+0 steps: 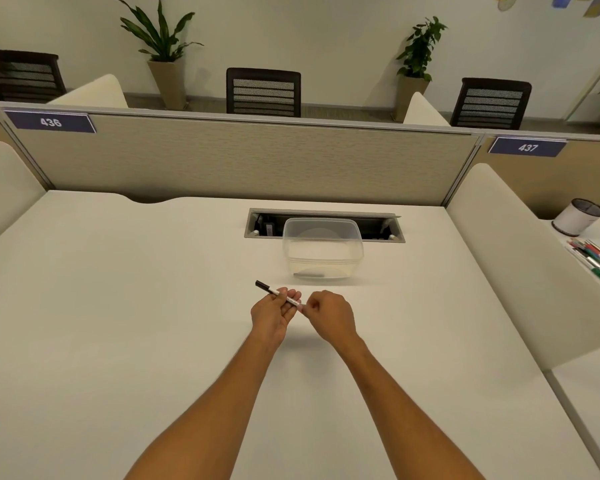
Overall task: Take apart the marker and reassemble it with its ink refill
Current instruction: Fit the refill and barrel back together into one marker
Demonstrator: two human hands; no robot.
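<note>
Both hands meet just above the counter (153,306), a little toward 12 o'clock from its centre. The left hand (272,313) lies palm-up, fingers curled loosely around the marker (278,293), which slants from its black cap at 10 o'clock down to its rear end at 4 o'clock. The right hand (328,315) is closed in a pinch on that rear end; whether it holds an end plug or only the barrel is too small to tell.

This looks like the opening of the take-apart step: the marker appears whole, cap on. The next move probably calls for the left grip to firm up on the barrel while the right twists or pulls the end free, keeping the pull in line with the barrel so the refill slides out straight.

A clear plastic tub (323,249) sits at 12 o'clock from the hands, with something dark lying inside. Print on the marker is unreadable. The partition signs read "436" (51,122) and "437" (528,147).
</note>
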